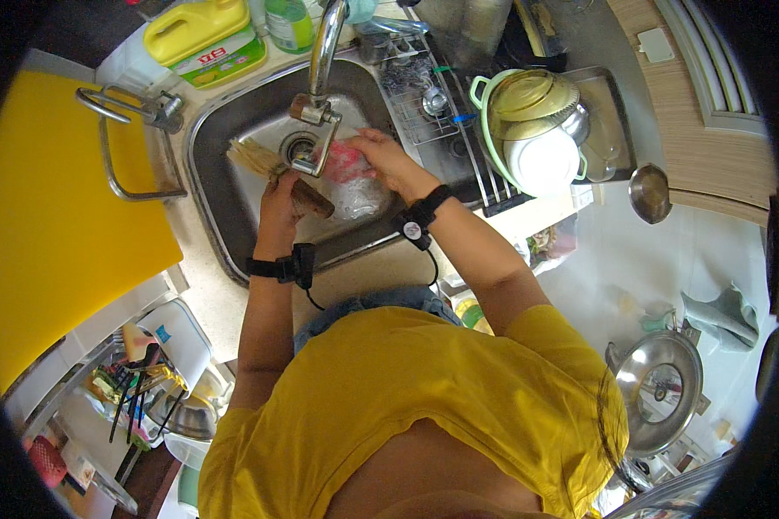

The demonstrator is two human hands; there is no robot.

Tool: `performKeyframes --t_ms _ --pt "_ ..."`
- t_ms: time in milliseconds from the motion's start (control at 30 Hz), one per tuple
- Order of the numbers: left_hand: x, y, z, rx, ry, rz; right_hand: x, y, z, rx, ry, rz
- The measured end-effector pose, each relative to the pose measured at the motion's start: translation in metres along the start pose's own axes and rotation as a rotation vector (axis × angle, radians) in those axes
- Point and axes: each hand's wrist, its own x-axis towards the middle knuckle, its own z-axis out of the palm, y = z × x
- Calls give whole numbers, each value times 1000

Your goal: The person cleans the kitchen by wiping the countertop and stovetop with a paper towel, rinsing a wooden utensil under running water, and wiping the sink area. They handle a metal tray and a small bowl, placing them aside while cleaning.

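Over the steel sink [234, 214], my left hand [279, 204] grips a pot-scrubbing brush [313, 198] with a thick brown handle and pale stiff bristles. The bristles point to the upper left, beside the drain [297, 146]. My right hand [384, 159] holds a pink, wet-looking cloth or mesh [344, 162]. Directly below it is a clear, shiny item [360, 198], which could be plastic or water; I cannot tell which. Between my hands hangs the chrome faucet [324, 65], its outlet covering part of the view.
A yellow detergent jug [201, 39] and a green bottle [288, 26] stand behind the sink. On the right are a wire rack [422, 123] and a pale green basin [490, 136] with bowls and a lid. A yellow board [71, 214] rises at left.
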Motion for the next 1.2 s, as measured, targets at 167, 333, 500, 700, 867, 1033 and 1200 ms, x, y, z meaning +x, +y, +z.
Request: performKeyframes --t_ms 167,333,500,700,867,1033,1200 --pt "-11 2 -15 -79 47 67 22 15 12 238 -243 288" --pt "-14 3 -26 -63 -20 114 10 3 23 300 -314 220" --pt "-4 -1 -22 -72 4 39 1 -1 34 12 -235 -1" --pt "0 -2 -14 -3 52 -12 -21 -21 13 -607 -20 -457" --pt "-5 0 -5 46 38 -20 -47 -45 -29 -962 488 -912" --pt "-2 -2 -4 67 -44 -9 -44 -44 -64 -1185 708 -1110" --pt "-3 -1 -1 45 -58 26 -33 -27 -76 -1324 782 -758"
